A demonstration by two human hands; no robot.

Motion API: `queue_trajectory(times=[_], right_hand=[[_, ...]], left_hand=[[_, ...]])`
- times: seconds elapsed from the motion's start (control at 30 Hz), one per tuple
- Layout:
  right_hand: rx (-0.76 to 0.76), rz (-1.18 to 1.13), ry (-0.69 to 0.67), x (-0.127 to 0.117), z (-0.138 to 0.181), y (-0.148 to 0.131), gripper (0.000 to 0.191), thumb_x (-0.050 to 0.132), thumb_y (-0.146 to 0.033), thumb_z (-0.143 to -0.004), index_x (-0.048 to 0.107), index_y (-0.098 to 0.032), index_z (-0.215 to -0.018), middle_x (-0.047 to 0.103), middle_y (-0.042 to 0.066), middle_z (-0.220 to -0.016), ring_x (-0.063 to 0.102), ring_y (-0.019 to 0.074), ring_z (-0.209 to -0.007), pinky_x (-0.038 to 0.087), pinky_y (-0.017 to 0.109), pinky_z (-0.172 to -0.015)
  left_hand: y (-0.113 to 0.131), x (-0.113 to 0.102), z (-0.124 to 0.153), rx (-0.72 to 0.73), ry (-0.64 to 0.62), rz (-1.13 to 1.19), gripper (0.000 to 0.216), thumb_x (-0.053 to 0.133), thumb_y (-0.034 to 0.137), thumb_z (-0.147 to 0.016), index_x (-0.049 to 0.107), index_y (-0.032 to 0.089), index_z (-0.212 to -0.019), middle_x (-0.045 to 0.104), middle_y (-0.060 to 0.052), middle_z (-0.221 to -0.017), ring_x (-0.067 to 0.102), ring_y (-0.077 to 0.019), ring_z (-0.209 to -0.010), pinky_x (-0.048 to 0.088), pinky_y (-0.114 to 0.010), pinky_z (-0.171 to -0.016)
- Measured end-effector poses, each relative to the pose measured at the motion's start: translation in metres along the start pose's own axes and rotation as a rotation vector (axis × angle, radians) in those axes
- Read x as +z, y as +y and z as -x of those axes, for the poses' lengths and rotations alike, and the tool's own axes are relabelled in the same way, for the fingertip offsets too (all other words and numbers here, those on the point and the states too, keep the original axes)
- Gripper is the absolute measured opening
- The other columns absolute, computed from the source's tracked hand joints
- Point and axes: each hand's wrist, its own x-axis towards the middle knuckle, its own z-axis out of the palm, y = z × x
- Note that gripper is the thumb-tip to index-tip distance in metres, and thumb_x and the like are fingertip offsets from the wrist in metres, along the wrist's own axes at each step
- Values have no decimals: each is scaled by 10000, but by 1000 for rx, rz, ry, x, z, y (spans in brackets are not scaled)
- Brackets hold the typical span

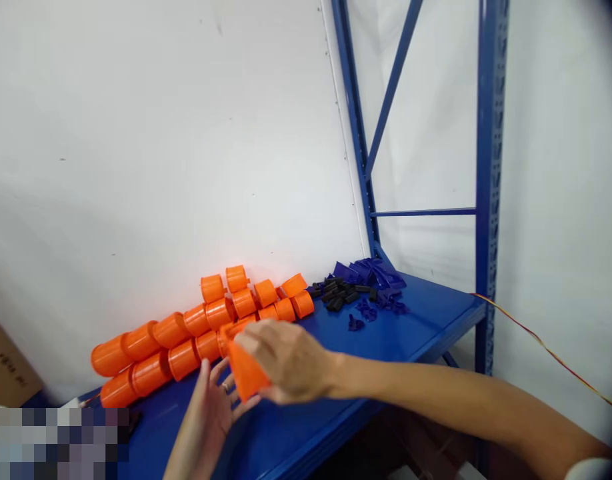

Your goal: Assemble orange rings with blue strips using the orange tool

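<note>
My right hand (286,360) is closed round an orange plastic cup-shaped part (246,373), holding it just above the blue shelf (426,320). My left hand (209,413) is beneath and to the left of it, palm up with fingers stretched out, touching the part's lower edge. Behind my hands a pile of orange cylindrical parts (196,333) lies in rows against the white wall.
A heap of small black pieces (339,293) and dark blue pieces (373,277) lies at the shelf's far right. Blue rack uprights (489,167) stand at the right. A red-yellow wire (546,347) hangs off the shelf corner. A cardboard box (9,367) sits at left.
</note>
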Motion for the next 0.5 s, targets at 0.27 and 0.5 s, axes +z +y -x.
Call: queue_trajectory(times=[0.27, 0.5], right_hand=[[-169, 62, -78, 15, 5, 13, 520, 516, -285, -879, 423, -90, -1352, 507, 188, -1338, 484, 310, -1156, 446, 427, -926], [36, -208, 219, 24, 20, 67, 354, 539, -355, -945, 528, -179, -1253, 619, 143, -1196, 575, 277, -1118, 454, 435, -958]], left_hand=[[47, 52, -24, -143, -219, 259, 358, 405, 377, -961, 628, 123, -1081, 714, -42, -654, 698, -190, -577, 581, -286, -570], [26, 62, -62, -213, -233, 381, 379, 459, 372, -960, 659, 61, -1043, 720, -70, -684, 667, -160, -531, 554, -255, -586]])
